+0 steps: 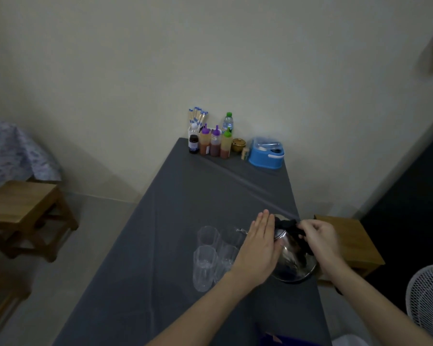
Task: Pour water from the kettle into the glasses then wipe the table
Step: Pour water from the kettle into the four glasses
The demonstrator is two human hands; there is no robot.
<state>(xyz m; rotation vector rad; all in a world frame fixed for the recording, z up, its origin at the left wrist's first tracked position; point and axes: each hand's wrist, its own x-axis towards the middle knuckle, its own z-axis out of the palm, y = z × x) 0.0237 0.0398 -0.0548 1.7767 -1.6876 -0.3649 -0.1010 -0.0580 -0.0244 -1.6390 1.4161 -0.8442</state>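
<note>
A shiny steel kettle with a black handle stands on the grey-clothed table, near its right edge. My right hand is closed around the black handle on top of the kettle. My left hand lies flat with straight fingers against the kettle's left side, partly hiding its spout. Several clear empty glasses stand in a tight group just left of the kettle, touching or nearly touching each other.
At the table's far end stand sauce bottles, a water bottle, a chopstick holder, a small pot and a blue container. Wooden stools sit at left and right. A white fan is at lower right.
</note>
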